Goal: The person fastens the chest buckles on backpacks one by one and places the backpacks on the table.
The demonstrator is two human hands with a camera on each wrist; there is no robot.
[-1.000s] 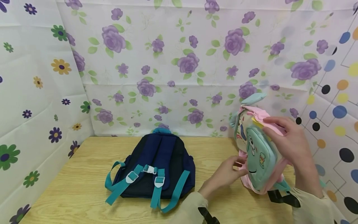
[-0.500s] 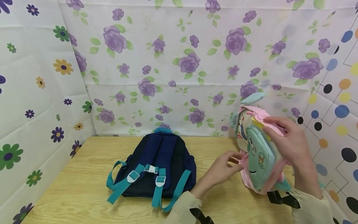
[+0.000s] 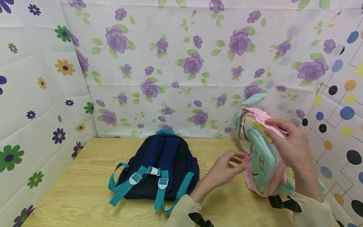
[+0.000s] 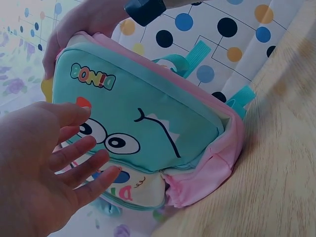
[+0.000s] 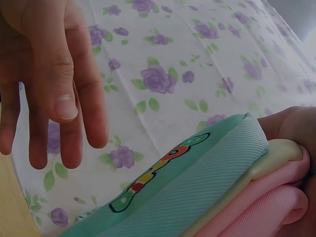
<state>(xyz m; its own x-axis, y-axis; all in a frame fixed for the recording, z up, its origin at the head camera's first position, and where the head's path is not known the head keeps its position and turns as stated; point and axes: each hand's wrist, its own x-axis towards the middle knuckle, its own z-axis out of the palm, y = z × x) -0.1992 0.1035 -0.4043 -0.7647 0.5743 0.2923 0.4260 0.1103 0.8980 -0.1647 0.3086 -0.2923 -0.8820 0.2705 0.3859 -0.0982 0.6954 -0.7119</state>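
Note:
A small pastel backpack (image 3: 259, 167) in mint, pink and cream stands at the right of the table, tilted. Its mint front pocket (image 4: 148, 113) bears a cartoon face and the letters "DINO". My right hand (image 3: 293, 148) grips the bag's far side edge, thumb toward the pocket and fingers over the pink trim. Close to the near side of the bag is my left hand (image 3: 224, 168), its fingers loosely spread. The right wrist view shows this left hand (image 5: 54, 74) apart from the pocket. What the right fingertips press on is partly hidden.
A navy backpack (image 3: 175, 151) lies straps-up on the wooden table (image 3: 82, 176), left of my left hand. Its teal straps (image 3: 181, 192) trail toward the front. Flowered cloth (image 3: 170, 47) hangs behind, and dotted cloth (image 3: 340, 132) hangs close on the right.
My left hand has shifted slightly left and up, with its fingers loose. The pastel backpack has turned and leaned a little left, with my right hand still gripping it.

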